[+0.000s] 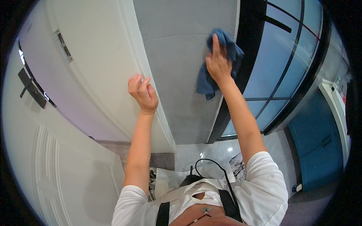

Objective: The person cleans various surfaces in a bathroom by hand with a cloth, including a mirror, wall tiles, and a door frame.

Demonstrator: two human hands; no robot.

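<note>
A blue cloth (206,81) lies bunched against the grey tiled wall (177,67), close to the black frame of a glass door. My right hand (218,66) presses on it with the arm stretched up and the index finger extended over the fabric. Some of my other fingers are tucked into its folds and partly hidden. My left hand (143,94) is raised beside the white door frame (134,34), fingers loosely bent and somewhat apart, with nothing in them. Whether its fingertips touch the frame, I cannot tell.
On the left a white panelled door (71,165) stands ajar, with a dark handle (32,88). A black-framed frosted glass door (271,64) with a black bar handle (278,23) is at the right. Beyond it is a blue cabinet (316,139) with a white top. A black cable (217,162) loops near my chest.
</note>
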